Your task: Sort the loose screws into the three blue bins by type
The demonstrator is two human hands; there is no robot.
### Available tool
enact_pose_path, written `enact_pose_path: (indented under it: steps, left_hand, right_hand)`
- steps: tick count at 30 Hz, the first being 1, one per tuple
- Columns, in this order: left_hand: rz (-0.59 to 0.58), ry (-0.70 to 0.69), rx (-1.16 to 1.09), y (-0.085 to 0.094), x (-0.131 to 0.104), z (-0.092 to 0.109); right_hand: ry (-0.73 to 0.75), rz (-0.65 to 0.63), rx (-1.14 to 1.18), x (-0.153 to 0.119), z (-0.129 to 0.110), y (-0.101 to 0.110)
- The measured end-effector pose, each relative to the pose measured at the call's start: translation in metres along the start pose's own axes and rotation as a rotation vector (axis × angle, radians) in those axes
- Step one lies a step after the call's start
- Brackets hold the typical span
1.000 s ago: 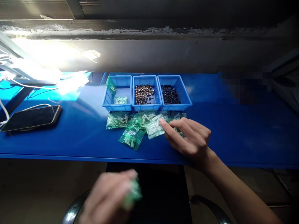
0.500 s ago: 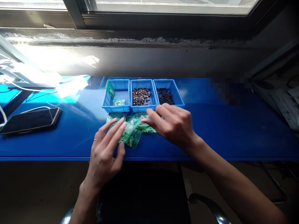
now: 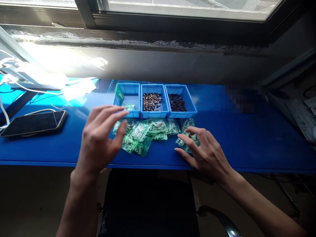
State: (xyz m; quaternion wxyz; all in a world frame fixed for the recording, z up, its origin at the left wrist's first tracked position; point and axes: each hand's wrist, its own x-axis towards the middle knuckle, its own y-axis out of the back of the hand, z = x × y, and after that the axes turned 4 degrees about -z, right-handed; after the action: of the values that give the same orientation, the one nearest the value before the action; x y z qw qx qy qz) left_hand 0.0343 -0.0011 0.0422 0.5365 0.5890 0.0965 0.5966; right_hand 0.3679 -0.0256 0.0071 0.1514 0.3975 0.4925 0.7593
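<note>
Several small green plastic bags (image 3: 145, 131) of parts lie in a row on the blue table (image 3: 247, 141), in front of three blue bins. My left hand (image 3: 100, 136) hovers open above the left end of the row, holding nothing. My right hand (image 3: 204, 153) rests on the table with its fingertips on one green bag (image 3: 185, 142) at the right end. The left bin (image 3: 128, 98) holds two green bags, the middle bin (image 3: 153, 102) copper-coloured screws, the right bin (image 3: 179, 102) black screws.
A black phone (image 3: 33, 122) with a white cable lies at the left. A white device (image 3: 32, 77) stands in bright sunlight at the back left. A wall and window sill run behind the table. A dark chair seat (image 3: 150, 204) is below the table edge.
My left hand has risen from the bags and moved up and left. My right hand has slid from the middle of the row down to a bag at the right end.
</note>
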Motion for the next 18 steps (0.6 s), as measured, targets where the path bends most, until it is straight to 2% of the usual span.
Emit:
enact_pose_path:
  steps: [1, 3, 5, 8, 11, 14, 16, 18]
  left_hand:
    - [-0.013, 0.057, 0.023, 0.004, 0.016, -0.006]
    - [-0.036, 0.269, 0.047, 0.007, 0.049, -0.02]
    - [-0.141, 0.456, 0.096, 0.003, 0.079, -0.035]
    - [-0.26, 0.507, 0.161, -0.013, 0.109, -0.056]
    - [-0.295, 0.542, 0.204, -0.032, 0.119, -0.072]
    - [-0.274, 0.602, 0.242, -0.04, 0.117, -0.076]
    - [-0.22, 0.565, 0.268, -0.038, 0.112, -0.07]
    - [-0.177, 0.444, 0.267, -0.033, 0.106, -0.061]
  right_hand:
    - [-0.01, 0.007, 0.022, -0.006, -0.002, 0.002]
    - [-0.021, 0.025, 0.065, -0.012, -0.008, 0.007]
    - [-0.013, 0.043, 0.09, -0.013, -0.015, 0.009]
    - [0.019, 0.049, 0.131, -0.01, -0.026, 0.009]
    - [0.025, -0.016, 0.189, -0.009, -0.036, 0.007]
    - [-0.053, -0.134, 0.21, -0.013, -0.039, 0.002]
    - [-0.105, -0.204, 0.217, -0.016, -0.039, -0.002]
    - [-0.129, -0.247, 0.226, -0.018, -0.036, -0.005]
